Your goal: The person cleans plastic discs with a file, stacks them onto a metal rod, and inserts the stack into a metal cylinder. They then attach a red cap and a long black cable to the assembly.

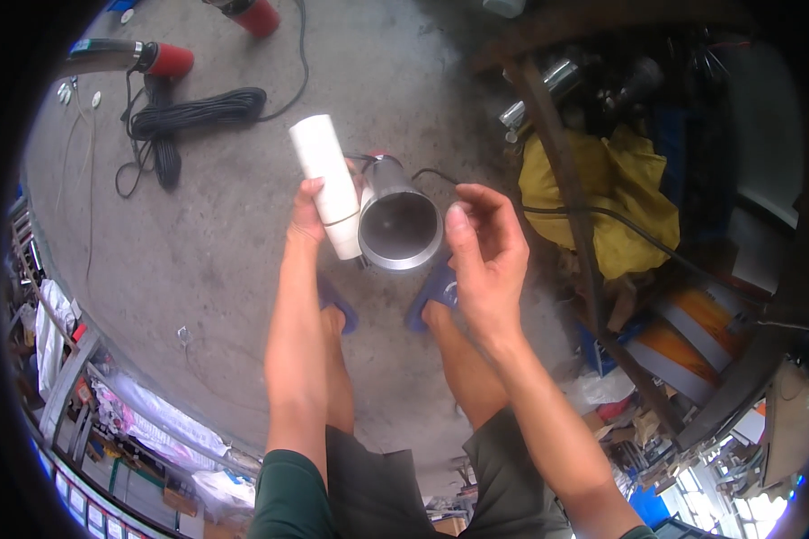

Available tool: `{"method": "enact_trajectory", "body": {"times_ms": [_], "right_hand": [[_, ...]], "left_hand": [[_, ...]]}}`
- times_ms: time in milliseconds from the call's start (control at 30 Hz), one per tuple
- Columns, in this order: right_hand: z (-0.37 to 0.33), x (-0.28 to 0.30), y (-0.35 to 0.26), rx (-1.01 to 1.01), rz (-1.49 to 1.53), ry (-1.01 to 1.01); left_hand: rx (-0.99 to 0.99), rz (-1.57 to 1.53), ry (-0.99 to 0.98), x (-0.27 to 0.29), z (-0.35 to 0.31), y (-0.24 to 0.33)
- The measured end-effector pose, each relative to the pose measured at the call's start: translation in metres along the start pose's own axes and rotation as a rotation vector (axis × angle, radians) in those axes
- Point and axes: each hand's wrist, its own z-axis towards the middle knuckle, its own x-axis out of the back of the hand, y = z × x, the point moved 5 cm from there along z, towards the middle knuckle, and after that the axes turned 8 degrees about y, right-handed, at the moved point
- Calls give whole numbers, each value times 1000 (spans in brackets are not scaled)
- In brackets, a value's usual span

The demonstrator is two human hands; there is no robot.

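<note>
A white cylinder (319, 157), smooth like a capped tube or bottle with a thin dark line near its lower end, leans at a slant in my left hand (307, 208). My left fingers wrap behind it and the thumb lies along its side. Just to its right is a grey metal pipe-like housing (401, 262), its round open mouth facing up at me and its inside dark. My right hand (490, 247) is beside the rim, fingers bent and thumb raised, with nothing visible in it. A black cable (433, 172) runs behind the housing toward my right fingertips.
A coiled black cable (198, 112) lies on the concrete floor beyond, near red-ended cylinders (169, 60). To the right, a brown metal frame (562, 153) stands before a yellow cloth (611, 198) and assorted metal parts. My feet in blue sandals (431, 292) are below the housing.
</note>
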Motion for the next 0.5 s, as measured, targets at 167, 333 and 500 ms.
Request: {"method": "enact_trajectory", "body": {"times_ms": [167, 333, 500], "right_hand": [[-10, 18, 3, -114, 47, 23], [-23, 76, 19, -164, -49, 30], [-62, 90, -14, -271, -97, -7]], "left_hand": [[-173, 17, 360, 35, -67, 17], [-390, 11, 97, -92, -188, 70], [-929, 394, 121, -270, -228, 114]]}}
